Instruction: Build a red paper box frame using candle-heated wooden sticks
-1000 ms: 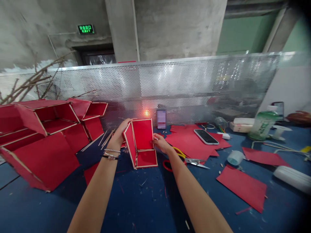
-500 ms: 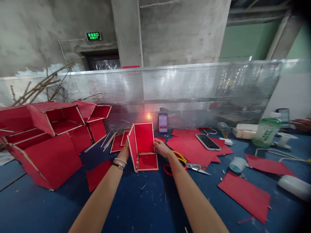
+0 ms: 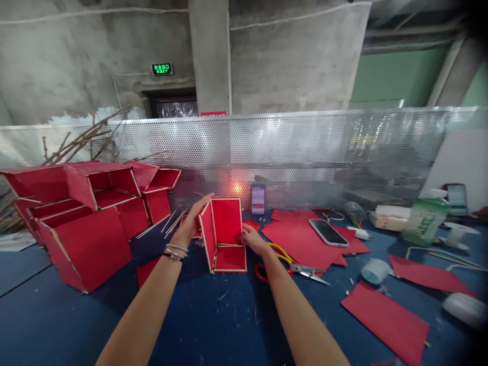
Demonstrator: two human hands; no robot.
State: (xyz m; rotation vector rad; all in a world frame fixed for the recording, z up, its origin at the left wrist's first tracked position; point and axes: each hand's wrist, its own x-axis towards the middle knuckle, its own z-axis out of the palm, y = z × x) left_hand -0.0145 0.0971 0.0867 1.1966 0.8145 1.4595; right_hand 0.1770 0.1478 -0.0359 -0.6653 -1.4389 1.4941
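A small red paper box frame [image 3: 224, 234] edged with thin wooden sticks stands on the blue table [image 3: 229, 325] in front of me. My left hand [image 3: 192, 221] rests against its left panel, fingers stretched up along the top edge. My right hand [image 3: 252, 238] pinches the right edge of its upright back panel. Both wrists reach forward from the bottom of the view; the left one wears bracelets.
A stack of larger red frames [image 3: 87, 213] fills the left. Loose sticks [image 3: 168, 223] lie behind. Scissors [image 3: 293, 267], red paper sheets [image 3: 385, 320], a phone [image 3: 328, 232], a green bottle [image 3: 423, 221] and a small lit phone [image 3: 258, 199] sit right, before a perforated metal screen [image 3: 305, 152].
My left hand dropped to the lower left side of the frame, then rose again to its upper edge. The head camera tilted up slightly. The right hand stayed on the frame.
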